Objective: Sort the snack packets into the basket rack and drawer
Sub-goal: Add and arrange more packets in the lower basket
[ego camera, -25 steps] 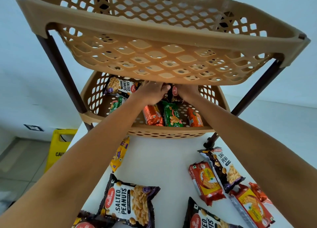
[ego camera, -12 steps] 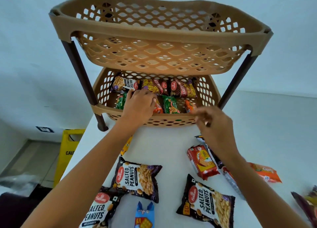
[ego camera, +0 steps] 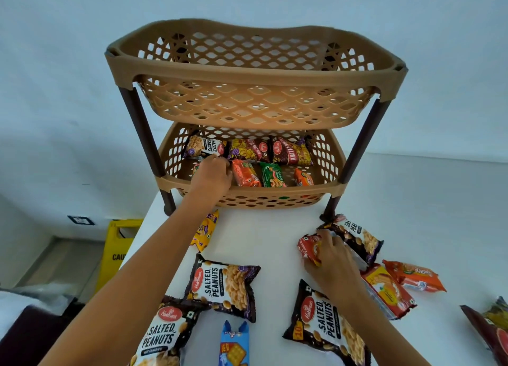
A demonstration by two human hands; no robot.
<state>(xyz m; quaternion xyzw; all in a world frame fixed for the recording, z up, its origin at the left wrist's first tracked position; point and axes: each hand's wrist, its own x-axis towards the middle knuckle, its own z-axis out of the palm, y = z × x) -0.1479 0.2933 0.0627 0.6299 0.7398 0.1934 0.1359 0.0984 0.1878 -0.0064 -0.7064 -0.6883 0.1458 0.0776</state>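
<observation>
Two hands at the snack packets, one inside the rack, one on the desk.

The left hand (ego camera: pixel 211 177) reaches into the lower basket (ego camera: pixel 327 167) of the basket rack (ego camera: pixel 138 126). Its fingers are bent at the edge of a salted peanuts packet (ego camera: pixel 204 147), and I cannot tell if they pinch it. An orange packet (ego camera: pixel 244 173) lies just beside this hand. The right hand (ego camera: pixel 334 261) rests on the desk (ego camera: pixel 269 236), fingers curled around a red packet (ego camera: pixel 309 247).

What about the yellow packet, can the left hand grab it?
Probably yes. The yellow packet lies bare on the table before the lower basket; the left hand, inside it, only has to pull back.
</observation>
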